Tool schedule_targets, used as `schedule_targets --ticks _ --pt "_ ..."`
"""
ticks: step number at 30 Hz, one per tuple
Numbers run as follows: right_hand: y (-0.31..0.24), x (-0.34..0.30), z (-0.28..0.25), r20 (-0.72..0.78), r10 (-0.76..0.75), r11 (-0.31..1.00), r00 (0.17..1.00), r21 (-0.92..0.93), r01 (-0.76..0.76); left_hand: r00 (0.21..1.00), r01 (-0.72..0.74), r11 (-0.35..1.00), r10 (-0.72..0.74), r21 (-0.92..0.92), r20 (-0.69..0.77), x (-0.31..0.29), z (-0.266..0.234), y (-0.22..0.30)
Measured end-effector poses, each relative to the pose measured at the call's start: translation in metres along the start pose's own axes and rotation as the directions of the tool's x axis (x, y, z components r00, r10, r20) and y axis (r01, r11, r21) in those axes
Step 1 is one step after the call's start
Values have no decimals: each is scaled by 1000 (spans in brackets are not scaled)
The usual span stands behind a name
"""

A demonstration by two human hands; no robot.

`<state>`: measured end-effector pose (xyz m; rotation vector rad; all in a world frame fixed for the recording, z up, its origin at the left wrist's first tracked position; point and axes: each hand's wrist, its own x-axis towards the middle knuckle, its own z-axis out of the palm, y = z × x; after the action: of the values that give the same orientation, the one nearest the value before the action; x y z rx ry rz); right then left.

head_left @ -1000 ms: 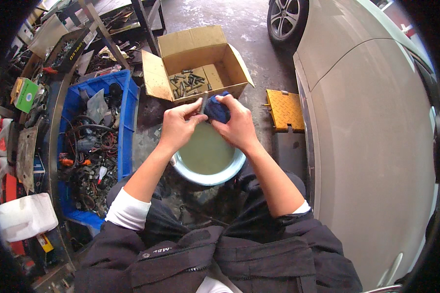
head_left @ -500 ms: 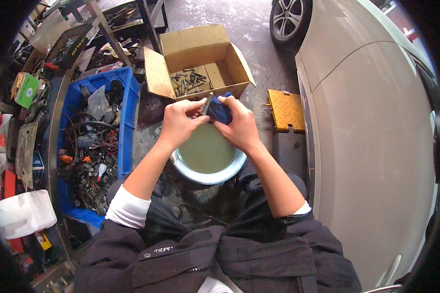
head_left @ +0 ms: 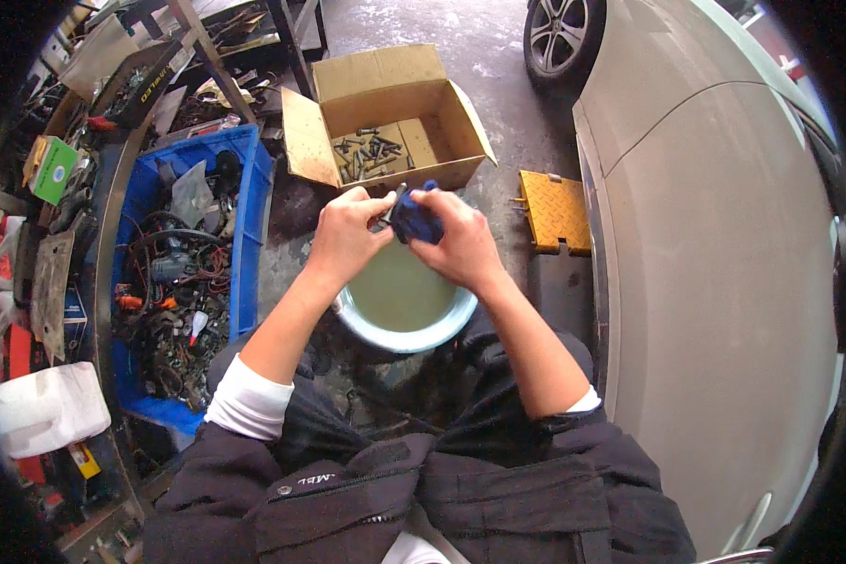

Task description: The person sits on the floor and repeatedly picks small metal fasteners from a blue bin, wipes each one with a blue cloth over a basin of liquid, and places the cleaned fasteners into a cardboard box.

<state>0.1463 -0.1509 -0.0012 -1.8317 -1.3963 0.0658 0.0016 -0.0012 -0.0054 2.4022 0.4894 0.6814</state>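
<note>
Between the fingertips of my left hand (head_left: 348,230) I grip a dark metal bolt (head_left: 386,218), mostly covered by my fingers and the cloth. My right hand (head_left: 459,239) is closed round a crumpled dark blue cloth (head_left: 415,218), which presses against the bolt. Both hands are over the far part of a pale blue basin (head_left: 402,341) of murky greenish water (head_left: 399,287). Just beyond them stands an open cardboard box (head_left: 381,68), with several dark bolts (head_left: 371,155) lying inside, mostly at its left.
To the left, a blue plastic crate (head_left: 246,240) is full of cables and old parts, beside a cluttered shelf. A pale car (head_left: 714,244) stands close on the right. Between it and the basin are a yellow patterned metal plate (head_left: 556,214) and a dark block below it.
The blue cloth has shifted left over the bolt, hiding more of it. Both hands remain over the basin, while the whole view has moved slightly.
</note>
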Motion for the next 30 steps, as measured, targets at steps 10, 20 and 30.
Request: schedule_targets --ticks 10,20,30 --pt "7 2 -12 15 -9 999 1000 51 8 987 137 974 -118 -181 112 1 -8 3" --pt "1 1 -14 -31 -99 995 995 22 100 956 287 879 -234 -381 179 3 -4 -3" --pt "7 1 -8 -187 2 1000 982 -19 -6 998 57 944 -50 -324 27 7 -11 14"
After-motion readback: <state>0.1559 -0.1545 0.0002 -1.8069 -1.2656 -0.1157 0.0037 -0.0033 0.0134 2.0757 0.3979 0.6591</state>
